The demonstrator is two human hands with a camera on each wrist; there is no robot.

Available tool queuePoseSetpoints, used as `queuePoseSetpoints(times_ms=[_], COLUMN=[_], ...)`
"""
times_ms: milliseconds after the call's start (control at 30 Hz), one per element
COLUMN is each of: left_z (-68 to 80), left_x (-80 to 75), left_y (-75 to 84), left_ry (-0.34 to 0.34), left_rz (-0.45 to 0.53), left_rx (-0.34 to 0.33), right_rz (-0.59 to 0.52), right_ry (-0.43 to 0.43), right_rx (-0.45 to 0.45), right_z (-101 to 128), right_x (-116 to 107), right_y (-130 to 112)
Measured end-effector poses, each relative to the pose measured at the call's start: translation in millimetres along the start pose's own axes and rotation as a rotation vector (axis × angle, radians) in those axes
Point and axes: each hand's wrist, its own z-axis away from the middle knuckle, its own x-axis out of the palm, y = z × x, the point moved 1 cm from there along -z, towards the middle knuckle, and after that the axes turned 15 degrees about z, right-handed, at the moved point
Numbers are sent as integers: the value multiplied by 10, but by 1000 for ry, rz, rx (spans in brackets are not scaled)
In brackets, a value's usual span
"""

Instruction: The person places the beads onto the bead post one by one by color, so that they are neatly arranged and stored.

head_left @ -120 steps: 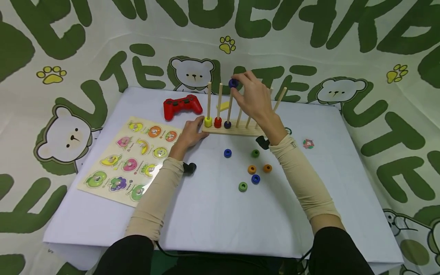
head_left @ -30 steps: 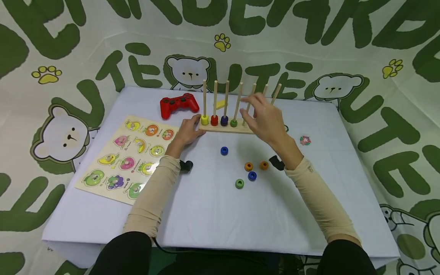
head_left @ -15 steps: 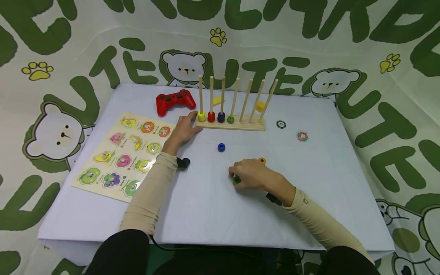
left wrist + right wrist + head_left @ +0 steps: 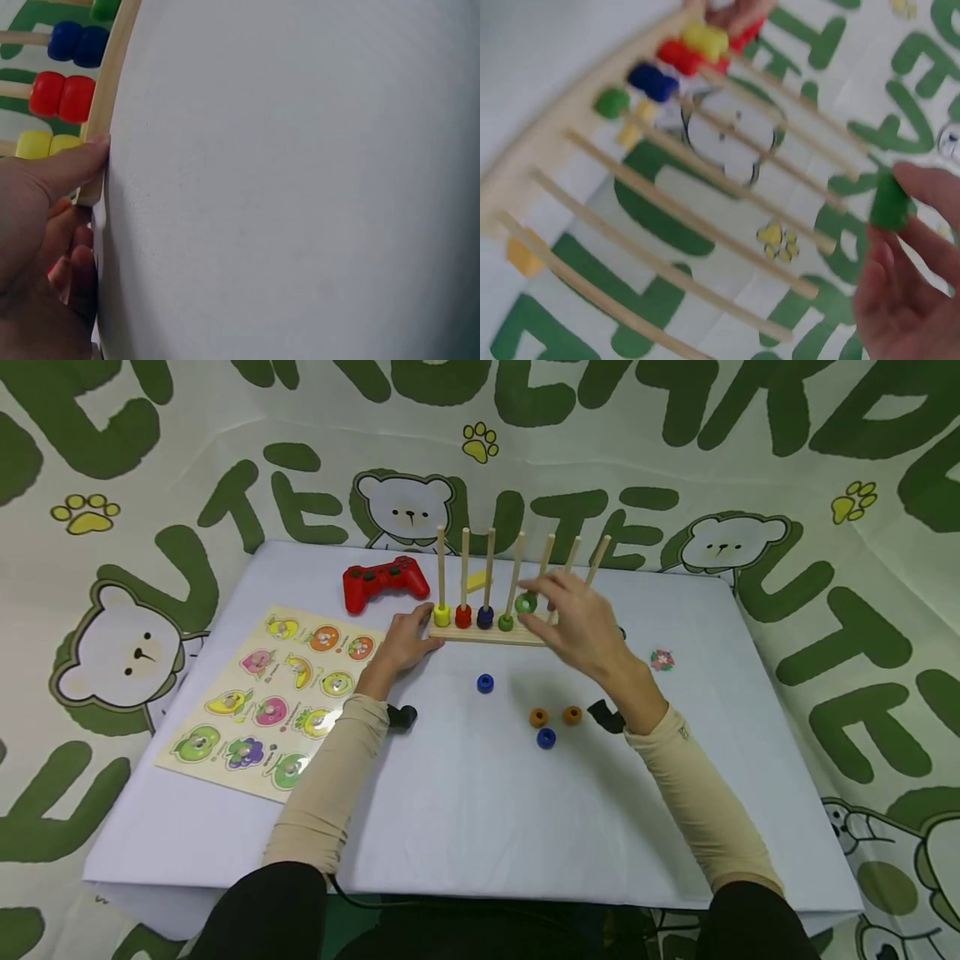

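Observation:
A wooden rack [image 4: 491, 636] with several upright pegs stands at the table's far middle. Yellow, red, blue and green rings [image 4: 506, 622] sit at the foot of its four left pegs. My right hand [image 4: 577, 618] pinches a green ring [image 4: 527, 603] [image 4: 889, 201] in the air beside the pegs, above the rack's base. My left hand [image 4: 405, 643] [image 4: 52, 195] rests against the rack's left end, thumb on the base edge [image 4: 101, 142]. Loose on the table lie a blue ring [image 4: 485, 682], two orange rings [image 4: 538, 717] [image 4: 572, 715] and another blue ring [image 4: 546, 737].
A red game controller [image 4: 382, 579] lies behind the rack on the left. A fruit puzzle board [image 4: 277, 697] covers the table's left side. A small flower piece [image 4: 662, 659] sits at the right. Yellow blocks [image 4: 476, 581] lie behind the pegs.
My right hand has picked the green ring up from the table's middle and carried it up to the pegs. The left hand has stayed on the rack.

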Motion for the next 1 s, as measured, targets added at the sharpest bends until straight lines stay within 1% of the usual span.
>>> queuePoseSetpoints(times_ms=[67,100,200,300,400,667,767,933,1000], left_z=[11,14,17,22,34,50,60,55,44], left_x=[1,2,6,7,7,3,-1,-10,-12], left_y=[4,3,-6,-11,1,19,26,27,23], left_ry=[3,3,4,5,1,5,1,1,1], left_rz=[0,1,3,5,3,7,11,7,6], left_rx=[1,2,4,5,3,0,-4,-12,-10], right_rz=[0,7,32,42,43,57,66,64,57], right_ry=[99,135,174,155,124,19,-8,-9,19], right_rx=[48,69,115,140,164,236,252,253,248], right_z=[-188,-273,-480,-607,-673,-745,-754,-722,-673], right_x=[-44,-55,-33,21,63,72,71,60,40], right_y=[83,116,192,228,237,216,198,178,178])
